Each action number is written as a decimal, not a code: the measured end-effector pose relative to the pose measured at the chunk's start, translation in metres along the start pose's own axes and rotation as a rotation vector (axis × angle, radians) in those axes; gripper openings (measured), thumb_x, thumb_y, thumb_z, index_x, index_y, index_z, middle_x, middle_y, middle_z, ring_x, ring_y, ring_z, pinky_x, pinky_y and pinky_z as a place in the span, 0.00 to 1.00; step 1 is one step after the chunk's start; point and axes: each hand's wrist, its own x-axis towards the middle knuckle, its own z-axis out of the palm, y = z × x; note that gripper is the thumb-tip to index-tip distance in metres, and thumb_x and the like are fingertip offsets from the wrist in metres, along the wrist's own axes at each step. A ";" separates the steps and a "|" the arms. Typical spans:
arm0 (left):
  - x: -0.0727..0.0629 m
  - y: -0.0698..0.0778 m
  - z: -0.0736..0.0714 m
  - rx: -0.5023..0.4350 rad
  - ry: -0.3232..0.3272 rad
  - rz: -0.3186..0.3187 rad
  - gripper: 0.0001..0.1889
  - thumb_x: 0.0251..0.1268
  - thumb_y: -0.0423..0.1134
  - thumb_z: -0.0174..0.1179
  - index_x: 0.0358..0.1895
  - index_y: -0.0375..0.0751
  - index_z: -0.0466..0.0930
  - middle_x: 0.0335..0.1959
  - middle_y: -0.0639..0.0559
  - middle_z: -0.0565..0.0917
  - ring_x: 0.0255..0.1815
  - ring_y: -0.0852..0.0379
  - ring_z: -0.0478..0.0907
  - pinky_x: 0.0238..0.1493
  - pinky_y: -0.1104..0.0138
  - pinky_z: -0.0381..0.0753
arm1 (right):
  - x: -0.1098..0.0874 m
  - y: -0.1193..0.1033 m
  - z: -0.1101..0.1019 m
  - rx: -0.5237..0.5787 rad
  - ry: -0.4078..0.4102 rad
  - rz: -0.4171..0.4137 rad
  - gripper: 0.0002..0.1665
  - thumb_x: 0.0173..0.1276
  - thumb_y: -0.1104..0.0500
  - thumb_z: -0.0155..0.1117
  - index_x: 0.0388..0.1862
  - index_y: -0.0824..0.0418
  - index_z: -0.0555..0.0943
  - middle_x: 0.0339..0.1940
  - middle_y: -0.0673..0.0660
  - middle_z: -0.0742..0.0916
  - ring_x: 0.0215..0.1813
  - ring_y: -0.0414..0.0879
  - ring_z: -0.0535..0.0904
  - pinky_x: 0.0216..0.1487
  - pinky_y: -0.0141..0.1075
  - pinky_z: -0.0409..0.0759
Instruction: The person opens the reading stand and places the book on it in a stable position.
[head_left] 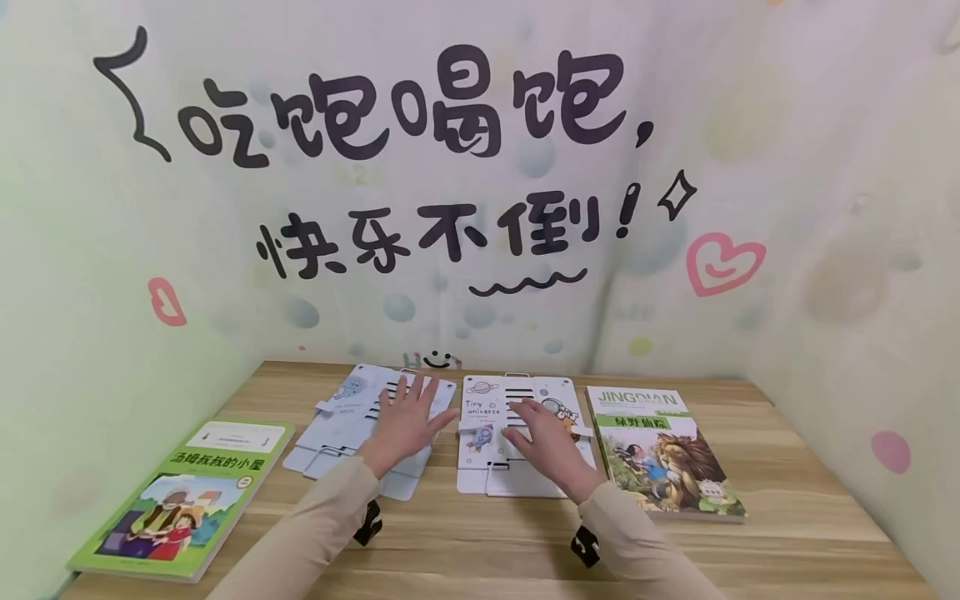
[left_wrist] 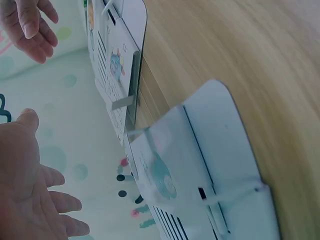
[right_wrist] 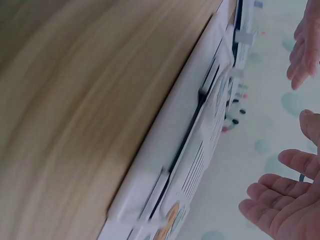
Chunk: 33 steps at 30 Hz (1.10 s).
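Note:
Two folding book stands lie flat, side by side, on the table. My left hand [head_left: 405, 421] is spread over the light blue stand [head_left: 318, 442], which lies at a slant. Over the white "Tiny universe" stand [head_left: 480, 408], printed with a rocket and an astronaut, is my right hand [head_left: 553, 446], its fingers loosely bent. Both wrist views show the palms raised above the stands with nothing held: the left hand [left_wrist: 25, 185] beside the blue stand [left_wrist: 210, 135], the right hand [right_wrist: 292, 205] beside the white stand [right_wrist: 172, 145]. Each stand has slots and wire supports folded down.
A green-covered book [head_left: 176, 500] lies slanted at the left of the wooden table [head_left: 465, 550]. Another book [head_left: 667, 458], with a lion on its cover, lies right of the white stand. A patterned wall [head_left: 480, 317] with large black characters rises directly behind the table.

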 end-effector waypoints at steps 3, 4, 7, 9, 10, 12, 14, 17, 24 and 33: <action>-0.005 -0.011 -0.004 -0.033 -0.010 -0.003 0.37 0.69 0.60 0.43 0.72 0.38 0.54 0.73 0.35 0.55 0.72 0.32 0.47 0.66 0.35 0.47 | 0.002 -0.012 0.009 0.062 0.009 -0.026 0.22 0.64 0.58 0.64 0.54 0.69 0.77 0.53 0.66 0.82 0.56 0.59 0.77 0.56 0.51 0.75; -0.007 -0.016 -0.006 -0.044 -0.017 -0.005 0.36 0.70 0.59 0.43 0.72 0.38 0.55 0.72 0.35 0.57 0.72 0.32 0.49 0.66 0.35 0.48 | 0.003 -0.016 0.012 0.080 0.009 -0.036 0.21 0.64 0.59 0.64 0.53 0.69 0.78 0.51 0.65 0.83 0.55 0.58 0.78 0.55 0.50 0.76; -0.016 -0.035 -0.012 -0.072 -0.013 0.007 0.33 0.71 0.55 0.46 0.69 0.34 0.60 0.68 0.34 0.65 0.69 0.33 0.58 0.65 0.37 0.55 | 0.005 -0.030 0.022 0.156 -0.010 -0.042 0.19 0.64 0.60 0.63 0.50 0.69 0.79 0.47 0.64 0.84 0.49 0.56 0.80 0.50 0.47 0.78; -0.024 -0.051 -0.017 -0.090 -0.009 0.012 0.30 0.70 0.51 0.49 0.66 0.32 0.64 0.64 0.34 0.70 0.65 0.34 0.64 0.63 0.40 0.61 | 0.006 -0.041 0.029 0.220 -0.033 -0.032 0.17 0.64 0.61 0.63 0.49 0.69 0.80 0.44 0.64 0.85 0.45 0.54 0.81 0.46 0.42 0.81; -0.029 -0.059 -0.019 -0.096 -0.006 0.008 0.28 0.70 0.49 0.50 0.65 0.31 0.66 0.62 0.34 0.71 0.64 0.34 0.66 0.62 0.41 0.63 | 0.007 -0.046 0.033 0.251 -0.041 -0.030 0.15 0.63 0.63 0.63 0.48 0.69 0.80 0.42 0.63 0.85 0.43 0.52 0.82 0.43 0.39 0.81; -0.037 -0.077 -0.021 -0.102 -0.008 -0.016 0.26 0.69 0.46 0.52 0.62 0.30 0.69 0.60 0.33 0.73 0.62 0.34 0.68 0.60 0.44 0.67 | 0.007 -0.056 0.041 0.331 -0.078 -0.011 0.14 0.63 0.64 0.63 0.46 0.70 0.81 0.40 0.63 0.86 0.40 0.50 0.82 0.40 0.34 0.81; -0.045 -0.094 -0.024 -0.109 -0.021 -0.066 0.25 0.67 0.44 0.53 0.60 0.30 0.71 0.59 0.32 0.74 0.61 0.33 0.69 0.58 0.44 0.70 | 0.008 -0.066 0.049 0.394 -0.115 0.006 0.13 0.63 0.65 0.63 0.44 0.71 0.81 0.38 0.62 0.86 0.38 0.48 0.82 0.38 0.30 0.80; -0.054 -0.118 -0.026 -0.137 -0.039 -0.124 0.24 0.66 0.43 0.54 0.59 0.28 0.72 0.56 0.30 0.75 0.57 0.33 0.72 0.54 0.45 0.73 | 0.008 -0.080 0.060 0.475 -0.180 0.048 0.13 0.62 0.64 0.64 0.44 0.71 0.81 0.37 0.61 0.86 0.36 0.44 0.80 0.36 0.27 0.77; -0.062 -0.152 -0.028 -0.252 -0.067 -0.171 0.19 0.62 0.36 0.57 0.50 0.22 0.75 0.43 0.33 0.82 0.46 0.41 0.78 0.49 0.51 0.77 | 0.009 -0.103 0.084 0.782 -0.322 0.254 0.14 0.63 0.67 0.61 0.45 0.76 0.79 0.34 0.62 0.85 0.32 0.42 0.78 0.34 0.33 0.81; -0.065 -0.159 -0.025 -0.405 -0.127 -0.228 0.13 0.53 0.29 0.62 0.42 0.25 0.78 0.31 0.46 0.81 0.34 0.55 0.76 0.35 0.66 0.75 | 0.017 -0.118 0.104 0.882 -0.346 0.415 0.10 0.62 0.70 0.59 0.40 0.77 0.80 0.29 0.66 0.86 0.29 0.45 0.81 0.34 0.38 0.84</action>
